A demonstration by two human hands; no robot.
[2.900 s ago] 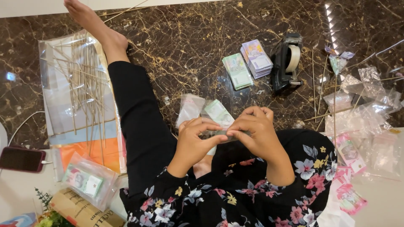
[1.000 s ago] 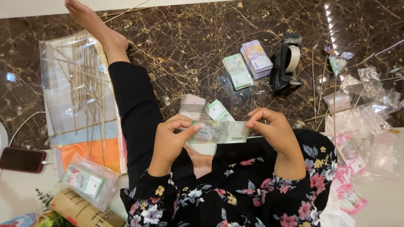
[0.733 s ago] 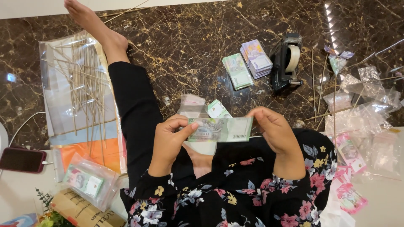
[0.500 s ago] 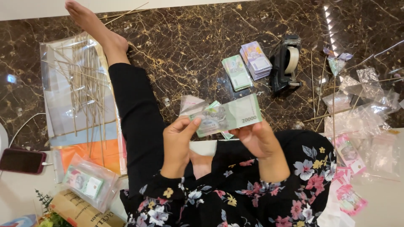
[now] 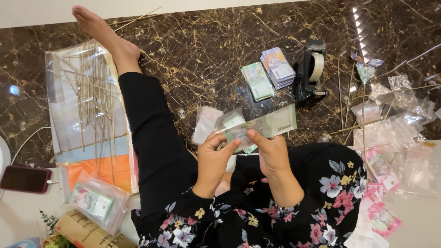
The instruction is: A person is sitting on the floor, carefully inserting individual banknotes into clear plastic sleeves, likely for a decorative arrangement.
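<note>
I sit on a dark marble floor with one leg stretched out. Both hands are raised in front of me over my lap. My left hand (image 5: 215, 154) and my right hand (image 5: 272, 151) together pinch a green banknote (image 5: 271, 125) that sticks partly out of a small clear plastic sleeve (image 5: 229, 123). The note's right half points up and right, free of the sleeve. My left fingers grip the sleeve end, and my right thumb and fingers grip the note's lower edge.
Two stacks of banknotes (image 5: 268, 76) and a black tape dispenser (image 5: 311, 71) lie ahead. Thin wooden sticks on a plastic sheet (image 5: 89, 96) lie left. Clear sleeves and wrapped notes (image 5: 395, 133) pile up right. A phone (image 5: 25, 179) and a bagged bundle (image 5: 94, 202) sit lower left.
Earlier my hands were close together on a folded piece; they spread apart, unfolding the banknote, then lifted it up and tilted it, with the note now angled up to the right.
</note>
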